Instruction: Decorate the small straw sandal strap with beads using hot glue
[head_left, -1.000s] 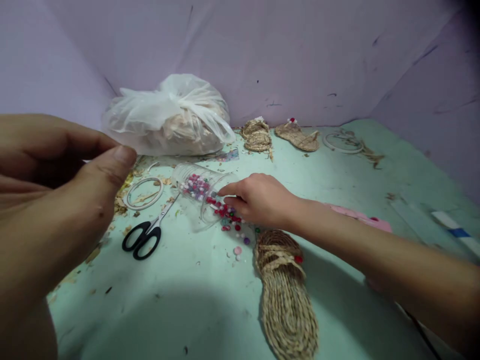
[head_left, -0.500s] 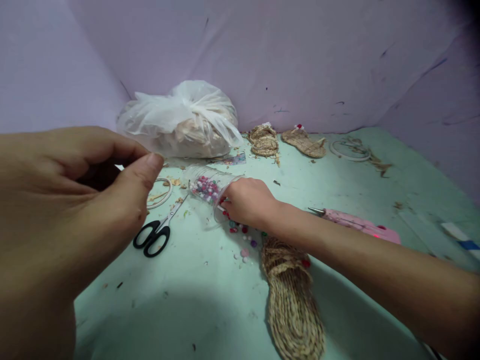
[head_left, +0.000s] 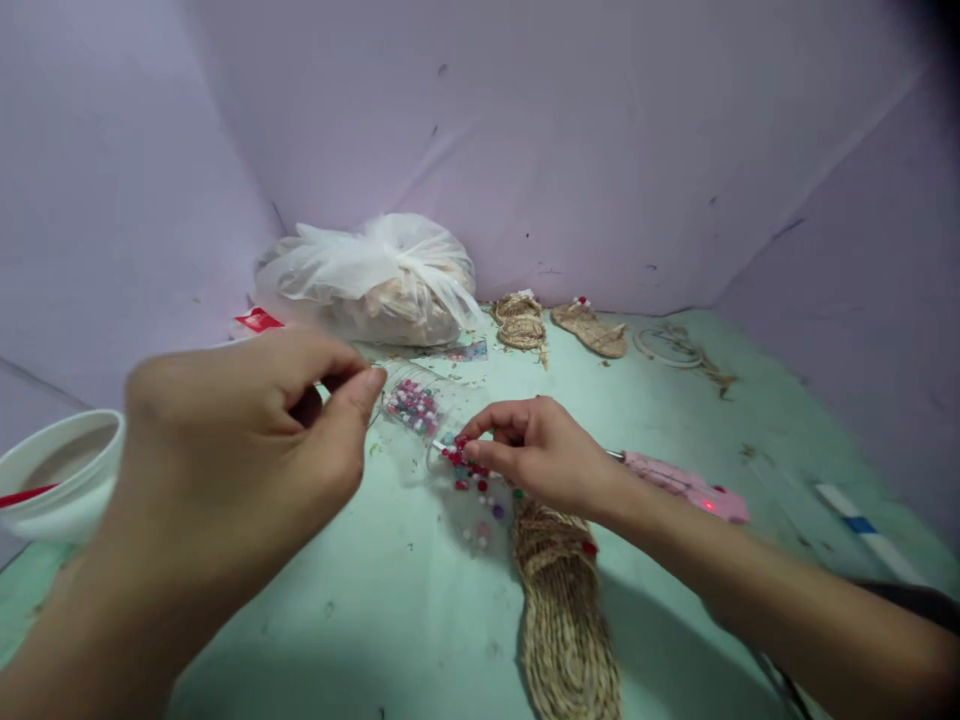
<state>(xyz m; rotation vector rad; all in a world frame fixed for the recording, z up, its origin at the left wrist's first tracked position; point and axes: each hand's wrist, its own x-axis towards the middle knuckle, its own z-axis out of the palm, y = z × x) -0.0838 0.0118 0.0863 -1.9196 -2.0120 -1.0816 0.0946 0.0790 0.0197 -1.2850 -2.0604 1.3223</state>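
Dim, cool light is falling over the table (head_left: 360, 600), and soft shadows are spreading along its near edge and right of the sandal (head_left: 566, 630). The bag (head_left: 360, 270) is showing pale sheen. The left hand (head_left: 255, 470) is blurring; darkness is filling the upper right corner.

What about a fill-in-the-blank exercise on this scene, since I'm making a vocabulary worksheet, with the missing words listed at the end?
1. The right hand has its fingertips at the small, round, spilled ____ near the mouth of the clear cup.
2. The cup is not standing upright but lies on its ____.
3. The body of the glue gun is mainly the color ____.
4. The bright spot on the edge of the nearest woven slipper is ____.

Missing words: beads; side; pink; red.
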